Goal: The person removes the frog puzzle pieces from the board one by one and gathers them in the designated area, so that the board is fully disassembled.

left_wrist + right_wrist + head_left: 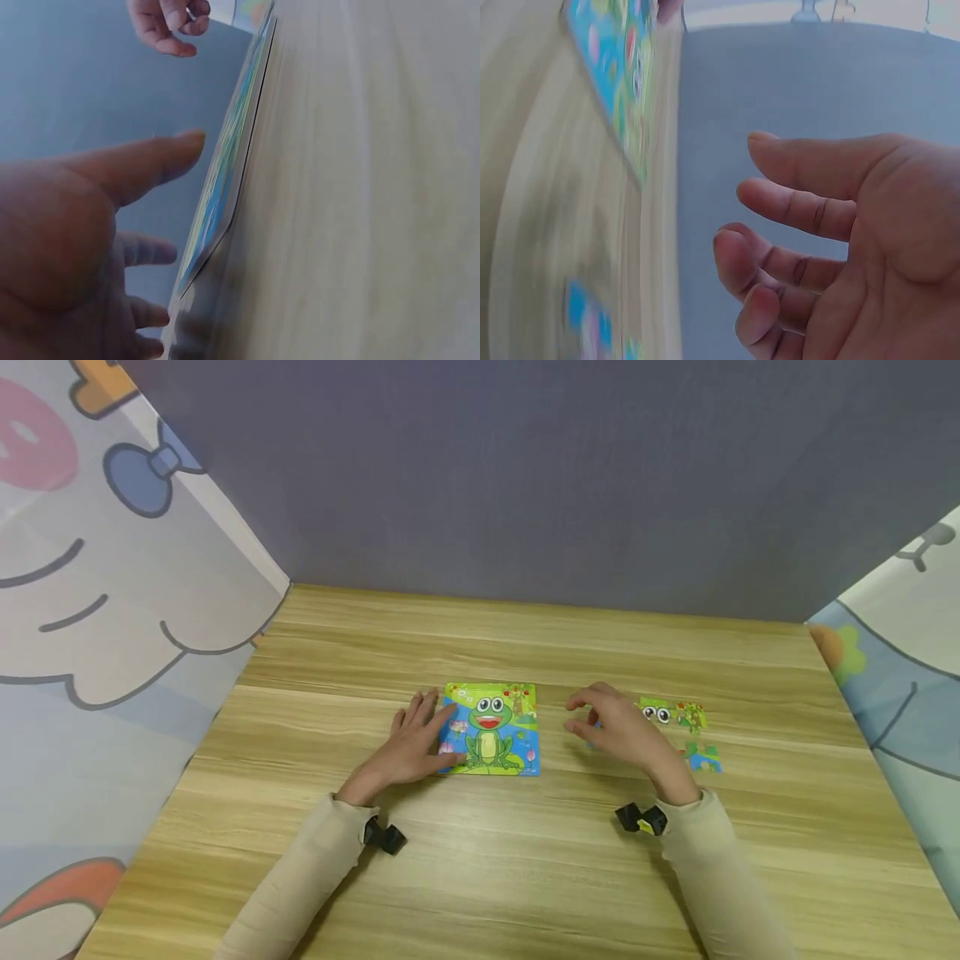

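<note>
A square frog picture board (489, 735) lies flat on the table, showing a green frog on blue water. My left hand (408, 752) is at its left side, fingers and thumb spread over that edge. To the right of the board, my right hand (622, 727) hovers with its fingers loosely bent and nothing between them, as the right wrist view also shows. Around and partly beneath it lie loose puzzle pieces: one with frog eyes (657, 715), one with a tree (692, 717) and a blue-green one (703, 758). The right hand hides part of this group.
The wood-grain table (495, 877) ends at a dark grey panel (525, 485) at the back. Cartoon-printed walls (112, 610) stand on the left and right. Each wrist carries a small black device (384, 835).
</note>
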The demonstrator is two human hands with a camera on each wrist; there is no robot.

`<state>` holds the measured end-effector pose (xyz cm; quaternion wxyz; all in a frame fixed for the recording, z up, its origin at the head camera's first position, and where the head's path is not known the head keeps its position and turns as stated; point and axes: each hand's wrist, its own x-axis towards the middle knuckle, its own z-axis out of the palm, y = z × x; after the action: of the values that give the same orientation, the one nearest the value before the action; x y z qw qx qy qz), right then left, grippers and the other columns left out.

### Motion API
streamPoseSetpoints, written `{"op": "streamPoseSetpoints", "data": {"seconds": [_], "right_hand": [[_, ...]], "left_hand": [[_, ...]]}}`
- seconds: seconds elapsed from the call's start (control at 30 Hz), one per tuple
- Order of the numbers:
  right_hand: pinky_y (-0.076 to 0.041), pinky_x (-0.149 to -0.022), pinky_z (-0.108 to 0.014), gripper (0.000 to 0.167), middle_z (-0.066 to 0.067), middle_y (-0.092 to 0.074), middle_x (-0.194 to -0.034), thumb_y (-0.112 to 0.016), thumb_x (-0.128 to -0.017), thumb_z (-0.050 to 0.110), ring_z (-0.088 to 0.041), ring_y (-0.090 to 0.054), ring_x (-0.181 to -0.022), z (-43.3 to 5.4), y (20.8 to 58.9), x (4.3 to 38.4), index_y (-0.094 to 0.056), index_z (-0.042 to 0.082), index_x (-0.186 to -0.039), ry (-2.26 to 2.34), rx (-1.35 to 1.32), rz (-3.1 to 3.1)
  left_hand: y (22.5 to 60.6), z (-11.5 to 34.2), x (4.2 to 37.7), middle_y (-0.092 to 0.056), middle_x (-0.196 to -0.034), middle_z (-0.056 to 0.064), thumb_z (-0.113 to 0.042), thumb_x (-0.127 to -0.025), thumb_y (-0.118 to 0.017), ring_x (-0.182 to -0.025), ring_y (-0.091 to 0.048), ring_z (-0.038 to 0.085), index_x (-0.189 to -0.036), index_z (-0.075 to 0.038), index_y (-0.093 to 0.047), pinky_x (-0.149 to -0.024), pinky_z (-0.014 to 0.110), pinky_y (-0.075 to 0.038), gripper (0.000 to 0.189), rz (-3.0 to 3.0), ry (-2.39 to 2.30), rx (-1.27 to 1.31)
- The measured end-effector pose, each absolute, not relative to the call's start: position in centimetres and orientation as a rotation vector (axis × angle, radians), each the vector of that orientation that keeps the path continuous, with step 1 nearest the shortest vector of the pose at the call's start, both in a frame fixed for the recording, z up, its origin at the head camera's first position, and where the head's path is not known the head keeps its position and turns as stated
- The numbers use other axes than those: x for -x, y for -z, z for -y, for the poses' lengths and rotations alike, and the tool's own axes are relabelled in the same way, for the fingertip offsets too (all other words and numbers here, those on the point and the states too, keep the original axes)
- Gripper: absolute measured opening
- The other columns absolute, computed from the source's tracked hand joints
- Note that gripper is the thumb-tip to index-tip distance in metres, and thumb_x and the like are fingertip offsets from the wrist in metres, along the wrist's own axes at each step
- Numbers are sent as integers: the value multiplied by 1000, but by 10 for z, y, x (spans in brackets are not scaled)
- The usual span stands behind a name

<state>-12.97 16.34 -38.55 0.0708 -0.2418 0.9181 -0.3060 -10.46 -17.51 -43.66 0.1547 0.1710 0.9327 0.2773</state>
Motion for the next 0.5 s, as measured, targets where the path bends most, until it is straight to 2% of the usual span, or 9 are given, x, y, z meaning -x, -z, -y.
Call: {"op": "streamPoseSetpoints", "data": {"seconds": [0.13, 0.3, 0.43, 0.5], "right_hand": [[-48, -65, -26, 25, -15, -68, -110, -72, -92, 15, -13, -59, -74, -128, 387, 131, -69, 0, -113, 947, 823, -2707], [-50, -70, -27, 27, -13, -66, -114, -70, -94, 17, -11, -56, -72, -86, 394, 129, -68, 2, -116, 981, 864, -2586], [-53, -83, -35, 28, -12, -66, -117, -71, -94, 17, -17, -60, -86, -58, 405, 127, -68, 3, -118, 960, 867, -2563], [-53, -91, -41, 30, -13, -66, -120, -71, -93, 17, -22, -62, -99, -46, 411, 125, -67, 3, -120, 947, 845, -2564]], "left_hand": [[436, 181, 105, 6, -168, 23, -45, -92, -69, -156, 12, 44, -160, -12, -24, -120, 70, 5, 88, -2635, -786, -518], [436, 184, 106, 7, -169, 22, -46, -91, -71, -156, 12, 43, -160, -14, -25, -119, 71, 9, 89, -2614, -788, -538], [437, 186, 106, 6, -169, 22, -45, -90, -72, -156, 11, 44, -160, -15, -26, -117, 73, 10, 89, -2614, -787, -567], [438, 187, 106, 6, -169, 22, -45, -90, -72, -156, 11, 44, -160, -14, -27, -116, 74, 10, 88, -2614, -787, -584]]}}
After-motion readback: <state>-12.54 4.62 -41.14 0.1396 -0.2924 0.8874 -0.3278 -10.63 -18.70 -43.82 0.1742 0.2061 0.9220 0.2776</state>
